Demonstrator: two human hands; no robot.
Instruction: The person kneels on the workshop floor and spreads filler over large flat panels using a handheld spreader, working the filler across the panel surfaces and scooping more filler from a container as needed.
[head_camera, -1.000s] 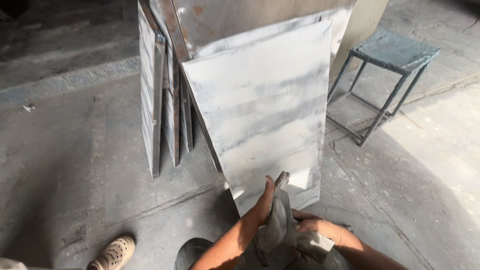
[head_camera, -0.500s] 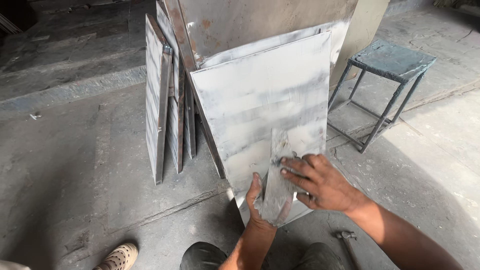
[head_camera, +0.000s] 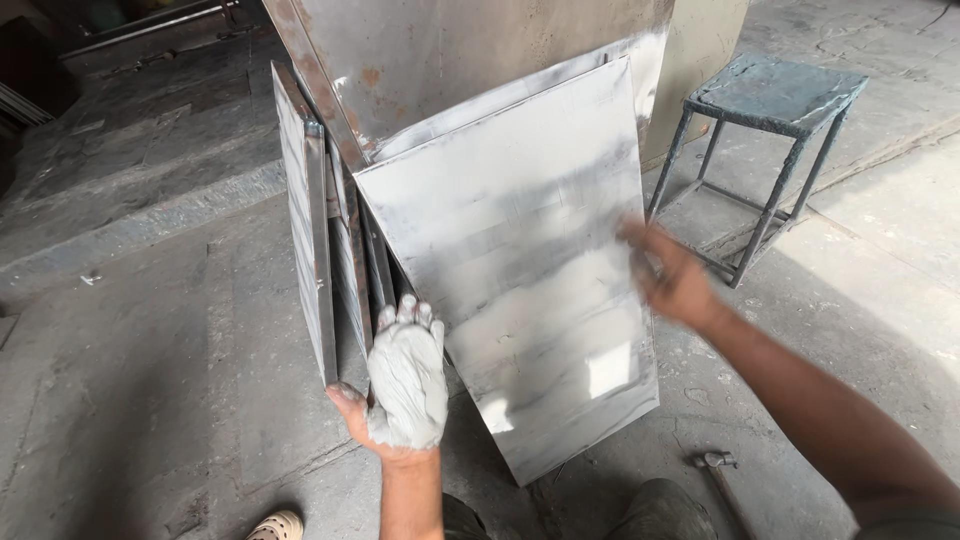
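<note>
The left hand (head_camera: 405, 385) is raised palm-up just in front of the lower left edge of a whitened metal sheet (head_camera: 520, 290), its fingers together and cupped around a thick lump of pale grey paste (head_camera: 410, 380) that covers most of the palm; it grips nothing, and the flat, level carry looks suited to keeping the soft stuff from sliding off. The right hand (head_camera: 675, 280) is blurred at the sheet's right edge, fingers spread, apparently touching or just off the metal; whether it clasps the edge I cannot tell. The sheet stands on its bottom edge on the concrete floor (head_camera: 150, 380), tilted back so that it leans on a larger, rust-spotted panel (head_camera: 450, 60) behind it, which keeps its broad face turned up toward the person and within easy reach of both hands. Its surface is streaked with the same pale coating, heavier in some bands than in others. To the left, several more sheets (head_camera: 315, 260) stand on edge, packed close and leaning the same way, seemingly stored so that they can be pulled out one at a time. A small blue-grey metal stool (head_camera: 775, 95) stands to the right, well apart from the sheet. A hammer (head_camera: 720, 475) lies on the floor near the person's right forearm, its head toward the sheet's bottom corner, and a sandalled foot (head_camera: 275, 525) shows at the lower edge.
</note>
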